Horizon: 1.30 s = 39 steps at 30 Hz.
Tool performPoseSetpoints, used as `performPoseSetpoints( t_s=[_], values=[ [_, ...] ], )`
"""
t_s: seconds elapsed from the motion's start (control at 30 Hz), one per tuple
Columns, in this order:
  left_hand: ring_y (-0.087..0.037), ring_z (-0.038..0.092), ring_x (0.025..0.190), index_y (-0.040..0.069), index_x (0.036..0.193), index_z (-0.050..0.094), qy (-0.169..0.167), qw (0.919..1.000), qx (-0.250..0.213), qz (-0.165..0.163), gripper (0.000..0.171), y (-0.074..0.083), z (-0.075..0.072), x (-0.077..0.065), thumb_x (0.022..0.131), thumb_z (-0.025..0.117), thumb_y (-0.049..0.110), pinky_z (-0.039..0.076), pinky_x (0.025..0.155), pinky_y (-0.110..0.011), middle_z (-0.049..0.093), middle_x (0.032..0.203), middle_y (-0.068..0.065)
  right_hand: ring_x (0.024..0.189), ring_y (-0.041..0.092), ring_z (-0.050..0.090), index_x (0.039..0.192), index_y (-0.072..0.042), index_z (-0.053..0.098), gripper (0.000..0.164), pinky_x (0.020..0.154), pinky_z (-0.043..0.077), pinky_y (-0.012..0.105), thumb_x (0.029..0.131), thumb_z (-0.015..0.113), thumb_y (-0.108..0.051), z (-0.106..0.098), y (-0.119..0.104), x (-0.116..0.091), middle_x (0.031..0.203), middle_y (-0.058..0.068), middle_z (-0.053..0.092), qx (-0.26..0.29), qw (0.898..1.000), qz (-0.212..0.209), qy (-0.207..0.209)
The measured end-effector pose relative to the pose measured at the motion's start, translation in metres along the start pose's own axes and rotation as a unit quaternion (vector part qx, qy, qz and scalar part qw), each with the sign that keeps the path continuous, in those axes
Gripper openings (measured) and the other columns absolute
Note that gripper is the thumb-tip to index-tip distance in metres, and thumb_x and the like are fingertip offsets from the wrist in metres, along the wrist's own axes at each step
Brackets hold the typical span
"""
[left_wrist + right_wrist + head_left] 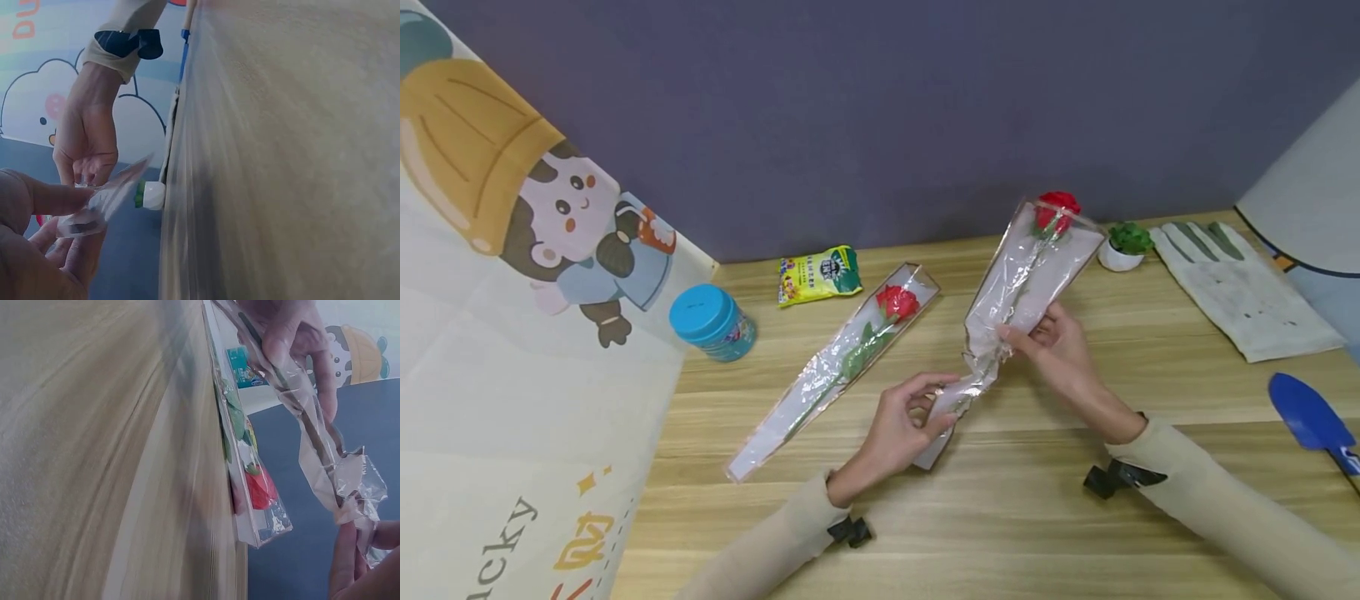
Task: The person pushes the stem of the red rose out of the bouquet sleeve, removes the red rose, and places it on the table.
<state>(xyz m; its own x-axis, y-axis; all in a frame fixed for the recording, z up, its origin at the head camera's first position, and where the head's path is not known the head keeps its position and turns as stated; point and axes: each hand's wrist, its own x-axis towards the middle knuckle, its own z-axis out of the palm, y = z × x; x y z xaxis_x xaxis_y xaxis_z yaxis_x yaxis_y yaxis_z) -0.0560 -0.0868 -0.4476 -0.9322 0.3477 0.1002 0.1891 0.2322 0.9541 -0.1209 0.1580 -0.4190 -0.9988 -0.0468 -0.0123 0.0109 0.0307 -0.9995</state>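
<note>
A red rose in a clear sleeve with pale backing (pixel 1037 279) is held up at a slant above the table, its bloom at the upper end. My left hand (pixel 895 429) grips the narrow lower part between thumb and fingers. Higher up, just under the wide part, my right hand (pixel 1063 354) pinches the wrapper, thumb on top. Between the hands the film is crumpled and twisted; the right wrist view shows the dark stem (pixel 315 437) inside it. A second wrapped rose (pixel 857 354) lies diagonally on the table, left of the hands.
Along the back stand a blue-lidded jar (pixel 711 321), a yellow-green packet (pixel 820 277) and a small potted succulent (pixel 1125 246). To the right lie gloves (pixel 1247 287) and a blue trowel (pixel 1309 417). A dark partition (pixel 887 125) rises behind the wooden table (pixel 1037 533).
</note>
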Motion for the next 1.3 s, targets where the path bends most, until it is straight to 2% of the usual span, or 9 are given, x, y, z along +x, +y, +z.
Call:
performPoseSetpoints(
  t_s=[0.1,0.27,0.43,0.53,0.73,0.87,0.97,1.1,1.3],
  values=[
    [-0.019,0.074,0.091,0.013,0.135,0.067,-0.006,0.9999,-0.001,-0.014,0.056,0.000,0.001,0.000,0.083,0.080,-0.005,0.063,0.065,-0.022,0.074,0.123,-0.013,0.083,-0.001,0.070,0.120,-0.011,0.054,0.031,0.072,0.061,0.016,0.096,0.071,-0.001,-0.003,-0.001,0.003,0.094,-0.020,0.072,0.020,1.000,-0.002,0.010],
    [-0.015,0.074,0.090,0.018,0.140,0.063,-0.008,0.9995,-0.003,-0.030,0.065,-0.001,0.002,-0.002,0.081,0.083,-0.003,0.062,0.062,-0.022,0.077,0.115,-0.013,0.081,0.000,0.070,0.114,-0.014,0.056,0.030,0.069,0.061,0.016,0.094,0.073,0.000,-0.009,-0.004,0.010,0.092,-0.014,0.074,0.067,0.997,-0.010,0.030],
    [-0.016,0.075,0.088,0.017,0.144,0.058,-0.018,0.9987,-0.012,-0.047,0.074,0.000,0.002,-0.004,0.079,0.083,-0.006,0.064,0.068,-0.024,0.078,0.112,-0.016,0.079,0.004,0.070,0.115,-0.014,0.059,0.031,0.067,0.062,0.017,0.092,0.075,0.001,-0.018,-0.012,0.018,0.094,-0.008,0.074,0.129,0.989,-0.029,0.064],
    [-0.022,0.077,0.094,0.016,0.147,0.054,-0.030,0.9980,-0.007,-0.055,0.078,-0.001,0.001,-0.004,0.078,0.083,-0.007,0.065,0.075,-0.024,0.077,0.115,-0.016,0.081,0.006,0.072,0.119,-0.013,0.060,0.034,0.068,0.063,0.018,0.092,0.075,0.002,-0.025,-0.016,0.021,0.098,-0.005,0.075,0.153,0.985,-0.039,0.064],
    [-0.017,0.073,0.094,0.018,0.153,0.046,-0.068,0.9966,0.012,-0.046,0.085,-0.001,-0.003,-0.001,0.080,0.084,-0.003,0.064,0.072,-0.024,0.074,0.124,-0.017,0.089,0.007,0.075,0.129,-0.012,0.060,0.041,0.074,0.064,0.021,0.093,0.073,0.003,-0.028,-0.018,0.020,0.107,-0.003,0.075,0.149,0.987,-0.044,0.042],
    [-0.016,0.071,0.101,0.017,0.155,0.044,-0.083,0.9952,-0.003,-0.053,0.082,-0.001,-0.004,0.005,0.084,0.084,0.006,0.064,0.074,-0.024,0.070,0.132,-0.016,0.091,0.007,0.076,0.132,-0.012,0.059,0.045,0.077,0.064,0.022,0.093,0.073,0.004,-0.026,-0.019,0.018,0.110,-0.004,0.076,0.142,0.988,-0.043,0.037],
    [-0.020,0.072,0.107,0.016,0.153,0.046,-0.077,0.9947,-0.033,-0.059,0.075,0.001,-0.004,0.011,0.087,0.082,0.008,0.065,0.077,-0.025,0.069,0.135,-0.015,0.091,0.006,0.075,0.130,-0.013,0.059,0.044,0.077,0.064,0.021,0.093,0.072,0.005,-0.024,-0.019,0.017,0.109,-0.005,0.076,0.136,0.989,-0.043,0.033],
    [-0.023,0.075,0.104,0.010,0.147,0.052,-0.052,0.9953,-0.054,-0.062,0.065,0.004,-0.003,0.018,0.088,0.079,0.003,0.065,0.081,-0.025,0.073,0.128,-0.020,0.091,0.006,0.075,0.130,-0.014,0.059,0.044,0.078,0.064,0.021,0.093,0.071,0.006,-0.022,-0.019,0.016,0.109,-0.006,0.076,0.130,0.990,-0.045,0.030],
    [-0.009,0.068,0.085,0.006,0.139,0.057,-0.040,0.9954,-0.054,-0.069,0.061,0.007,-0.003,0.022,0.084,0.080,-0.005,0.062,0.072,-0.018,0.075,0.112,-0.024,0.088,0.003,0.074,0.130,-0.015,0.060,0.045,0.077,0.063,0.018,0.092,0.071,0.007,-0.021,-0.019,0.016,0.108,-0.008,0.075,0.111,0.992,-0.042,0.034]
  ],
)
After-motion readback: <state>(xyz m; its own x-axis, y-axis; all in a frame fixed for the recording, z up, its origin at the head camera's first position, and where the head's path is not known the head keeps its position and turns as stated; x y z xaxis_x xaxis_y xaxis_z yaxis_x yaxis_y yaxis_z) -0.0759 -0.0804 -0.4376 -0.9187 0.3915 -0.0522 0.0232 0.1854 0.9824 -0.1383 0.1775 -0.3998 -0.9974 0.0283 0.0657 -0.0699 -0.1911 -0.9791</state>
